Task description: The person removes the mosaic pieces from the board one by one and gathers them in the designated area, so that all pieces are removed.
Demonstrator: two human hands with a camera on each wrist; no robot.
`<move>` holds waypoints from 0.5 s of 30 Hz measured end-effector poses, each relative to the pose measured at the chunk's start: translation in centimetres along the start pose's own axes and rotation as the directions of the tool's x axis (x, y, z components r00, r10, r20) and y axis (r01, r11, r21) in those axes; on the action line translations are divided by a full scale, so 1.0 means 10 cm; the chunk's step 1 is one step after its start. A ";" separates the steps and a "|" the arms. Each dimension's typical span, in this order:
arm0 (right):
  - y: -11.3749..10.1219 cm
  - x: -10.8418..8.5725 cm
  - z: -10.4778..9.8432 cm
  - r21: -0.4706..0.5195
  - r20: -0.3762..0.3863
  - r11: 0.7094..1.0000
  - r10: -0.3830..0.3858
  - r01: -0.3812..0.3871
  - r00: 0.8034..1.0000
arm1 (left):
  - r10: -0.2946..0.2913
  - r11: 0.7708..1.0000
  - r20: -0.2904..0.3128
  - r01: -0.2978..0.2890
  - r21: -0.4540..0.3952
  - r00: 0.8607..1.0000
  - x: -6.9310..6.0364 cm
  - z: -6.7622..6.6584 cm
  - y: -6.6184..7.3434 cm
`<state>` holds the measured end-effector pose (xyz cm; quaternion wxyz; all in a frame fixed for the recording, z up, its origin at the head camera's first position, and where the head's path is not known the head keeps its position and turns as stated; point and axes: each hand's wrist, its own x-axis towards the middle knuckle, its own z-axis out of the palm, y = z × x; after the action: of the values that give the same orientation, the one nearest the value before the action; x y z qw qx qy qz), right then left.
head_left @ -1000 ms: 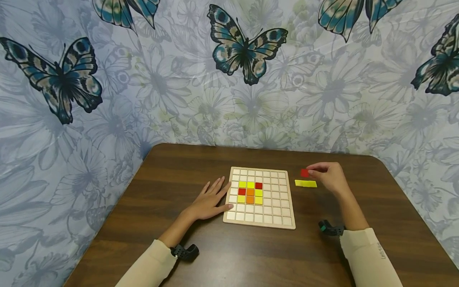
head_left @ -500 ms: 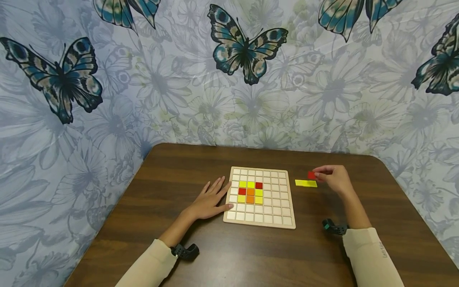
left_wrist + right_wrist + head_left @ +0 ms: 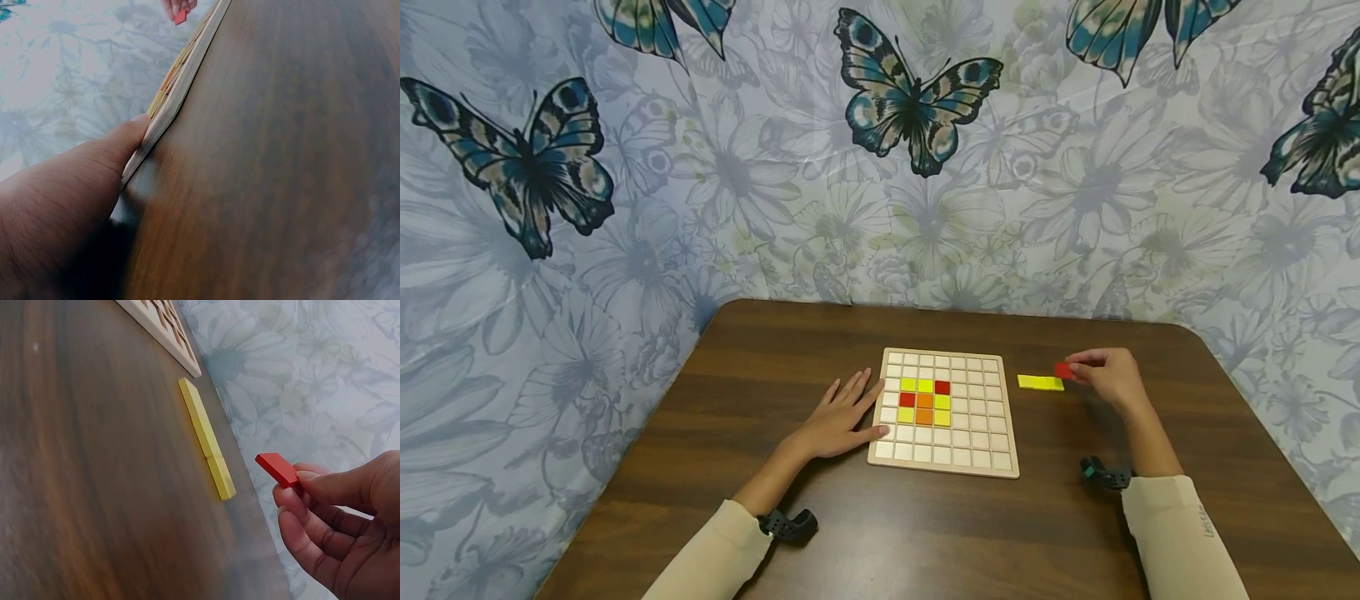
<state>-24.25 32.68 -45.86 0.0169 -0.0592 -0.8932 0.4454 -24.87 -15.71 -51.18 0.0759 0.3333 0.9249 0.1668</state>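
Right hand (image 3: 1108,375) stood off the board (image 3: 977,433) toward 2 o'clock, its fingers pinching a red tile (image 3: 1062,371) by one end, the other end poking free. I placed the tile at 2 o'clock from the middle of the yellow strip (image 3: 1040,383). Left hand (image 3: 829,427) lay at the board's 9 o'clock edge, fingers spread, straight and grasping nothing. A three-by-three block of coloured tiles (image 3: 924,401) sat in the grid, off-centre toward 10 o'clock.

Risks, as I judged them: an end-only pinch could let the red tile swivel or drop if the fingers eased unevenly. A low sweep toward 9 o'clock might knock the strip crooked. Too firm a push from the left hand could skid the board across the tabletop (image 3: 925,533).

Head view left me unsure of the red tile's height; right wrist showed it apart from the strip, against the patterned backdrop (image 3: 760,225), and a seam hinting that the strip was several pieces. Left wrist gave the board's thickness and the left thumb (image 3: 132,130) on its rim; only the head view had that hand's spread fingers.
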 end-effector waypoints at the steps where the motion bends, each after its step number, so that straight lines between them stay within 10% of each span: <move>1: 0.02 0.00 -0.01 -0.001 0.000 1.000 0.003 -0.003 1.000 | 0.001 1.000 0.000 -0.001 0.001 1.000 0.00 0.00 0.00; 15: 0.18 0.03 -0.06 0.038 0.045 0.998 0.051 -0.053 0.998 | -0.004 1.000 0.001 0.004 -0.003 1.000 -0.01 0.00 0.02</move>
<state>-24.33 34.21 -46.95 -0.0131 -0.0723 -0.8827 0.4641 -24.65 -15.63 -51.07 0.0772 0.3316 0.9252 0.1678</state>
